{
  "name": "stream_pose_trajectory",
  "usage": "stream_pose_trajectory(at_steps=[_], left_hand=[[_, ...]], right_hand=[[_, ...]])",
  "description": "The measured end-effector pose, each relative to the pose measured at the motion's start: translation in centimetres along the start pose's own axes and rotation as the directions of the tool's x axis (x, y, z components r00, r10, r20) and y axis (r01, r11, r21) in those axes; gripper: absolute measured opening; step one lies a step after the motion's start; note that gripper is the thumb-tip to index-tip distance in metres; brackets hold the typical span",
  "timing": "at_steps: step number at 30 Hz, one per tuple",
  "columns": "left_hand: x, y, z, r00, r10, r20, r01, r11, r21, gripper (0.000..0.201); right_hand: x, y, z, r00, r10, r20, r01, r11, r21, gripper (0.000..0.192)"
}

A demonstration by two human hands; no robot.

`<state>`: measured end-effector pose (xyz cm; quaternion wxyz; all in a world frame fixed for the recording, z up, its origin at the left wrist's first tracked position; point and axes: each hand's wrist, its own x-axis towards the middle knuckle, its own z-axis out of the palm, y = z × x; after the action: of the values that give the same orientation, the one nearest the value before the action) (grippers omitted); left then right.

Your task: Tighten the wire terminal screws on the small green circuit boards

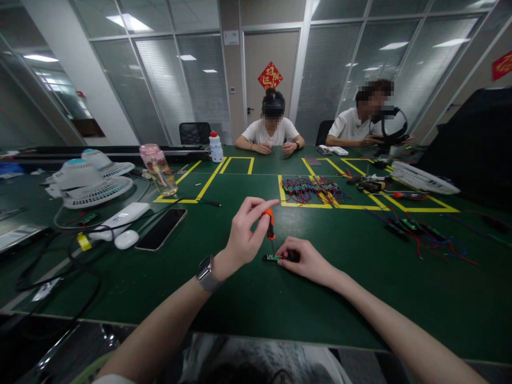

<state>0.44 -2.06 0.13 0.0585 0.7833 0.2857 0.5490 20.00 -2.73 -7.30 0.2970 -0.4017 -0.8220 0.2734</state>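
Observation:
My left hand [245,234], with a watch on its wrist, grips a small orange-handled screwdriver [271,224] held upright. The tip of the screwdriver points down onto a small green circuit board [272,258] that lies on the green table [248,304]. My right hand [304,259] rests on the table and pinches the right end of that board, holding it flat.
A pile of boards with red and blue wires [312,189] lies in a yellow-taped square ahead; more wired boards [416,229] to the right. At left lie a phone [161,229], a mouse [126,239], fans [94,181] and a pink bottle [158,169]. Two people sit opposite.

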Motion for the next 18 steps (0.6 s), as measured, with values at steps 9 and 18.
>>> stream_pose_trajectory(at_steps=[9,18], left_hand=[[-0.07,0.18,0.0,1.0,0.026,0.001,-0.026,1.0,0.005,0.028],[-0.01,0.04,0.0,1.0,0.01,-0.001,-0.01,1.0,0.02,0.027]], right_hand=[[-0.02,0.07,-0.03,1.0,-0.003,0.001,0.003,1.0,0.0,0.005],[-0.07,-0.08,-0.1,1.0,0.007,0.004,-0.007,1.0,0.006,0.006]])
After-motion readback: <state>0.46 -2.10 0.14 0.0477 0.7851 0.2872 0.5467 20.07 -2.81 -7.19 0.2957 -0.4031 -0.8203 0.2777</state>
